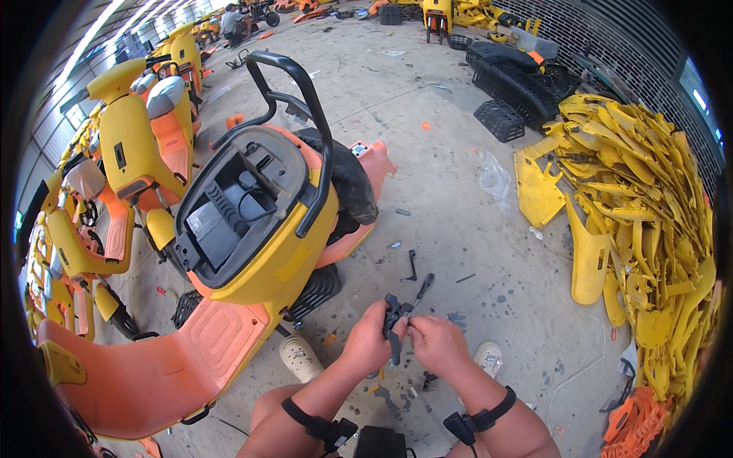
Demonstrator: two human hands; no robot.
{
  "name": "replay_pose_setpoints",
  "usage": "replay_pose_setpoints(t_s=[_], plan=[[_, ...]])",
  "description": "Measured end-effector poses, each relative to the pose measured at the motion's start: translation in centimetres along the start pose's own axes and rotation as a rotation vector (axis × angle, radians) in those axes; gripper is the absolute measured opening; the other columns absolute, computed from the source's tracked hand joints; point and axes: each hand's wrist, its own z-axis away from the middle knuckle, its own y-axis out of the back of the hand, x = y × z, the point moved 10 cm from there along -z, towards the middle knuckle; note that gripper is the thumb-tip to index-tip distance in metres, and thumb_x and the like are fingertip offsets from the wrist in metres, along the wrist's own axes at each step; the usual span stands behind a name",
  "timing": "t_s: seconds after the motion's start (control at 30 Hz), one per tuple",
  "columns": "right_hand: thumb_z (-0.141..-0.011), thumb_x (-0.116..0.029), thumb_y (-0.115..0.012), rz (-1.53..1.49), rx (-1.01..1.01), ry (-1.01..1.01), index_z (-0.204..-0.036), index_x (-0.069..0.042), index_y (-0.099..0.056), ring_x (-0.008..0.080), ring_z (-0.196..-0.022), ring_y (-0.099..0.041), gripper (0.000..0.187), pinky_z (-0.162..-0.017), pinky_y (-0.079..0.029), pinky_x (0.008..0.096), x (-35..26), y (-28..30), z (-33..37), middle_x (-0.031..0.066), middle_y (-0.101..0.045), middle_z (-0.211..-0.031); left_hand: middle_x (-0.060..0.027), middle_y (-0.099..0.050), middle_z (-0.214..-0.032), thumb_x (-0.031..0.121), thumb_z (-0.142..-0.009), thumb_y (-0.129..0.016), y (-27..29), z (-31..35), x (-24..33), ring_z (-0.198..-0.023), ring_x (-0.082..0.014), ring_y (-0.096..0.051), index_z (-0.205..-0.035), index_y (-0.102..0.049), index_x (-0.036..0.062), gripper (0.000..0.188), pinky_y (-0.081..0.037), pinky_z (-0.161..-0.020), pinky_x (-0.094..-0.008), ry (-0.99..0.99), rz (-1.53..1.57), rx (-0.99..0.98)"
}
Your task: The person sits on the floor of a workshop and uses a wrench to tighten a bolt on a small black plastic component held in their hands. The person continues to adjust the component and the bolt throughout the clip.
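Low in the middle, my left hand is closed round a dark, angular black part with a narrow end pointing down. My right hand meets it from the other side, thumb and fingers pinched together against the part. What they grip is too small to make out. Just beyond my fingers, a tool with a black handle and a metal shaft points away from me; I cannot tell if it is held or lies on the floor. A black L-shaped piece lies on the concrete farther off.
At left stands a yellow and orange scooter with its seat compartment uncovered. More scooters crowd behind it. A tall heap of yellow panels fills the right, with black plastic baskets beyond. Far back, a person crouches.
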Motion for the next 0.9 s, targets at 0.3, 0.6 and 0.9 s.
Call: replay_pose_setpoints(t_s=[0.3, 0.6, 0.9], plan=[[-0.084, -0.008, -0.071, 0.108, 0.109, 0.064, -0.089, -0.005, -0.07, 0.0375, -0.08, -0.067, 0.005, -0.069, -0.053, 0.0475, -0.9, 0.4, 0.7, 0.0138, -0.069, -0.083, -0.0259, -0.064, -0.109, 0.034, -0.099, -0.068, -0.2, 0.7, -0.5, -0.098, -0.0447, -0.065, -0.117, -0.056, -0.0038, 0.043, -0.052, -0.083, -0.0465, 0.094, -0.016, -0.015], [-0.085, -0.011, -0.072, 0.183, 0.22, 0.17, -0.087, -0.007, -0.068, 0.0352, -0.076, -0.066, 0.006, -0.068, -0.051, 0.046, -3.0, -0.1, 1.4, 0.0109, -0.067, -0.078, -0.0291, -0.065, -0.103, 0.034, -0.098, -0.068, 0.9, 1.7, -0.9, -0.094, -0.045, -0.066, -0.115, -0.057, -0.005, 0.044, -0.052, -0.081, -0.0468, 0.12, 0.065, 0.026], [-0.091, -0.015, -0.069, -0.076, 0.021, -0.019, -0.096, -0.006, -0.067, 0.0394, -0.088, -0.066, 0.01, -0.072, -0.052, 0.0502, -1.3, -2.8, 0.4, 0.0137, -0.069, -0.09, -0.0213, -0.065, -0.089, 0.028, -0.099, -0.068, 2.0, 2.3, -2.1, -0.078, -0.0355, -0.064, -0.107, -0.057, -0.0019, 0.032, -0.051, -0.072, -0.0425, 0.079, 0.044, 0.122]])
